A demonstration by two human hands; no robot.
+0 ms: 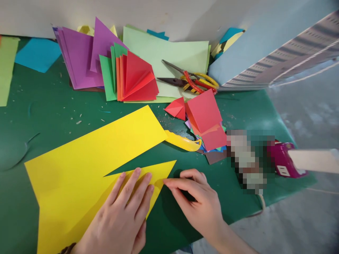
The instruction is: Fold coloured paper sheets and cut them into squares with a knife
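A large yellow paper sheet (69,183) lies on the green table, with a narrow wedge-shaped gap running in from its right side. My left hand (120,211) rests flat on the lower part of this paper, its fingers slightly spread. At the right edge of that same part, the thumb and index finger of my right hand (197,199) pinch together on the paper. A yellow plastic handle (182,140) lies just past the upper part's right corner; whether the paper covers more of it cannot be told.
Folded red papers (139,79), purple sheets (79,60) and pale green sheets (148,42) are at the back. Pliers and scissors with red and yellow handles (197,83) lie on them. Small red squares (205,111) are stacked right, near a magenta object (282,158) by the table's edge.
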